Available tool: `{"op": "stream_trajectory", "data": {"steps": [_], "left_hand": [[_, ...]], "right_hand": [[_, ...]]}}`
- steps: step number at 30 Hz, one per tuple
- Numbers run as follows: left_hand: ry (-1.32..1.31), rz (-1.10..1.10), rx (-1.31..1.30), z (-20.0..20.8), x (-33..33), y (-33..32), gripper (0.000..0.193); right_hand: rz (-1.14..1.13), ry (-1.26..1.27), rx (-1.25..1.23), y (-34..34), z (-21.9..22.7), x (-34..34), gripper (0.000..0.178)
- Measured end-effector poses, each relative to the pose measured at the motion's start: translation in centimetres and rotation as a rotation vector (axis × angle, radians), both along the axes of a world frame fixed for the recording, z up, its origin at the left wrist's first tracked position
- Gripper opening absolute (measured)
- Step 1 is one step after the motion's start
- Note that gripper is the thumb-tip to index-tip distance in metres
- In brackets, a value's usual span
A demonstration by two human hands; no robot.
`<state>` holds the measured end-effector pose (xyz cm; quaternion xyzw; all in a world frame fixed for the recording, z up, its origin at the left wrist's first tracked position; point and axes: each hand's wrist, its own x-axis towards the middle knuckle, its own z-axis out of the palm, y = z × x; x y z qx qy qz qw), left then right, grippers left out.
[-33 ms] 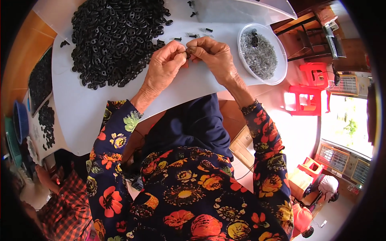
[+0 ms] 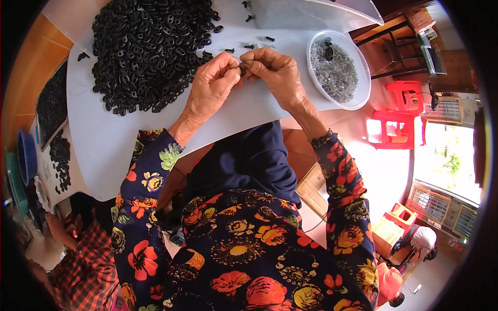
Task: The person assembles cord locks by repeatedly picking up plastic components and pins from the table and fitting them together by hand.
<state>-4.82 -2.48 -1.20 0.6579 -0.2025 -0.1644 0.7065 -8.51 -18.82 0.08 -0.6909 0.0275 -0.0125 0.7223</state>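
Both of my hands meet over the near part of the white table [image 2: 140, 150], fingertips pinched together. My left hand [image 2: 215, 80] is closed, thumb against the curled index finger. Opposite it, my right hand [image 2: 275, 72] is closed in a pinch too. Whatever small dark piece sits between the fingertips is mostly covered by them. Left of my hands rises a large heap of black oval plastic pieces with two holes [image 2: 145, 52]. Just beyond my fingers lie a few small black pegs [image 2: 229, 51] and small clear pieces [image 2: 262, 44].
On the right stands a round clear tub [image 2: 337, 70] full of small transparent parts, with some black ones on top. A clear plastic bin [image 2: 311, 15] is at the back. Red stools [image 2: 394, 129] stand on the floor at right. A person in a checked shirt [image 2: 91, 269] sits at lower left.
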Motion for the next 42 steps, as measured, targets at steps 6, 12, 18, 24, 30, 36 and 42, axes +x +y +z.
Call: {"op": "stream_trajectory", "data": {"steps": [6, 12, 18, 24, 30, 36, 42], "left_hand": [[-0.008, -0.002, -0.036, -0.5, 0.1, 0.1, 0.003], [0.052, 0.035, -0.074, 0.2, 0.1, -0.2, 0.006], [0.159, 0.099, -0.232, -0.3, 1.2, 0.6, 0.009], [0.175, 0.194, -0.313, 0.2, 2.5, 1.3, 0.009], [0.163, 0.217, -0.373, 0.9, 3.7, 2.2, 0.009], [0.136, 0.223, -0.468, 1.0, 4.3, 2.8, 0.009], [0.153, 0.243, -0.398, 1.1, 4.1, 2.9, 0.009]], "right_hand": [[-0.021, -0.011, -0.029, 0.0, 0.1, 0.0, 0.013], [-0.010, 0.044, -0.021, -0.6, 0.5, 0.6, 0.015], [-0.051, 0.003, -0.233, -1.3, 1.6, 1.3, 0.016], [0.032, -0.105, -0.661, -0.7, 2.7, 2.3, 0.015], [0.045, -0.185, -0.799, 0.3, 3.1, 3.2, 0.013], [0.046, -0.514, -1.191, 0.1, 2.0, 6.0, 0.011], [0.113, -0.455, -1.273, 0.1, 2.4, 7.5, 0.012]]}}
